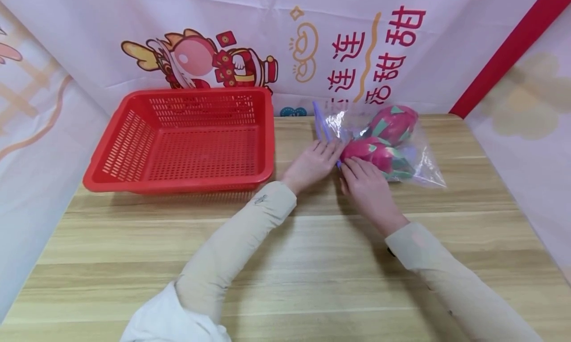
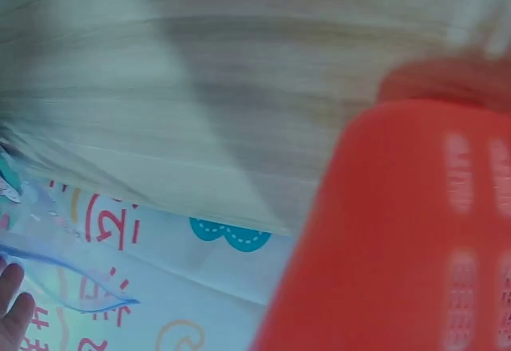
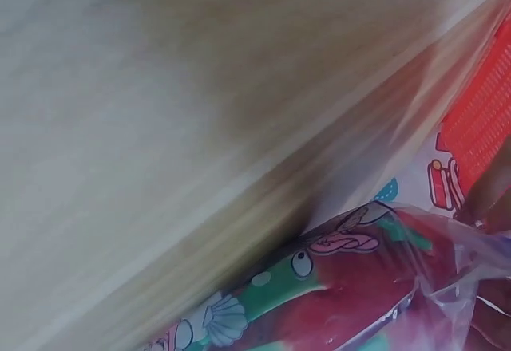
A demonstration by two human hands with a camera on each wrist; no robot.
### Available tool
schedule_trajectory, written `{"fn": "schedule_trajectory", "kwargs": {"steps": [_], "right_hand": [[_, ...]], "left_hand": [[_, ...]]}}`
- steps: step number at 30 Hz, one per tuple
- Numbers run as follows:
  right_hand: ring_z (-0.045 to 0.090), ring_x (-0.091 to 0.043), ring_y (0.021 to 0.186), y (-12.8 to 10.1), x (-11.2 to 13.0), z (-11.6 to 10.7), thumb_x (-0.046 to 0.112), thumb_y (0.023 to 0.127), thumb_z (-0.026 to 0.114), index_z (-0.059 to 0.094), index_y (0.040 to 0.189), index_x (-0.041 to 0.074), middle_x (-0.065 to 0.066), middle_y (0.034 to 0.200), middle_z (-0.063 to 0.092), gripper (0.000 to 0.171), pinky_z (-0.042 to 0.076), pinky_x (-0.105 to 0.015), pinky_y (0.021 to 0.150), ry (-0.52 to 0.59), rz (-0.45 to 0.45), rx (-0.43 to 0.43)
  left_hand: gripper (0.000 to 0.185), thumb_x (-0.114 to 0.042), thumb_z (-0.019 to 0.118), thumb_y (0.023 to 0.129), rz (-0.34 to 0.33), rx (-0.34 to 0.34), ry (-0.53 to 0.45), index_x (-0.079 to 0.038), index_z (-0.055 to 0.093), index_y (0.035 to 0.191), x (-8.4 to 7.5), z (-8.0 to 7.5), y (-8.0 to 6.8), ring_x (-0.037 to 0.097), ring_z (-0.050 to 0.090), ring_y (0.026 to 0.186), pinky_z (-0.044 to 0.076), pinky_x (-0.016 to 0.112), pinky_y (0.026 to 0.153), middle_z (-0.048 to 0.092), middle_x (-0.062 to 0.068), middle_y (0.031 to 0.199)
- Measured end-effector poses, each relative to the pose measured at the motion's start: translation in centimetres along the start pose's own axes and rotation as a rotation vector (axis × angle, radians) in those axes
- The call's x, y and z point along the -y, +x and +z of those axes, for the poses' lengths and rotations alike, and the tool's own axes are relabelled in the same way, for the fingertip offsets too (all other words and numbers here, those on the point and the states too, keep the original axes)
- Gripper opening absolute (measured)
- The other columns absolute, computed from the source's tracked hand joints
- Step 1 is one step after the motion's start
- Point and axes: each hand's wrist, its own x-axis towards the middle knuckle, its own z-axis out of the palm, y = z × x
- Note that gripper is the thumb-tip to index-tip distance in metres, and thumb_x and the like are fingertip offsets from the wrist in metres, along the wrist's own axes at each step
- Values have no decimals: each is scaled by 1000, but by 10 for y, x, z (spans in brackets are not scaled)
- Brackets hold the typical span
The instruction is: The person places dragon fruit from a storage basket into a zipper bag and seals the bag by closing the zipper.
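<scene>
A clear plastic zip bag (image 1: 419,163) lies on the wooden table (image 1: 285,262), right of centre. Inside it are two pink dragon fruits with green tips, one at the back (image 1: 394,123) and one nearer (image 1: 379,156). Both hands meet at the bag's left mouth. My left hand (image 1: 327,148) holds the mouth's far lip with its fingers nearly straight. My right hand (image 1: 350,164) pinches the near lip, over the nearer fruit. In the left wrist view, fingertips (image 2: 9,307) show beside the bag's blue zip strip (image 2: 72,283). The right wrist view is blurred and shows the bagged dragon fruit (image 3: 375,303).
An empty red slotted basket (image 1: 111,153) stands at the back left, about a hand's width from the left hand; its wall (image 2: 399,231) fills the left wrist view. Printed cloth walls (image 1: 312,44) close in the back and both sides.
</scene>
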Motion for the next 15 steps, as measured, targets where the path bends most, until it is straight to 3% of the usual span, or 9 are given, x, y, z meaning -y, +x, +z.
{"fn": "schedule_trajectory", "kwargs": {"steps": [6, 15], "right_hand": [[60, -30, 119, 2, 1, -3, 5, 83, 70, 65, 120, 0, -16, 123, 66, 37, 49, -39, 101, -73, -15, 135], [62, -28, 118, 1, -1, -3, 0, 87, 63, 65, 122, 2, -14, 121, 67, 35, 52, -37, 95, -76, -43, 107]], "left_hand": [[38, -11, 42, 101, 3, 55, 29, -4, 50, 138, -3, -3, 3, 21, 61, 119, 49, 33, 101, 59, 9, 135], [36, -10, 42, 100, -26, 39, 92, -7, 54, 134, -2, -1, 3, 19, 63, 116, 51, 33, 99, 63, 6, 130]]}}
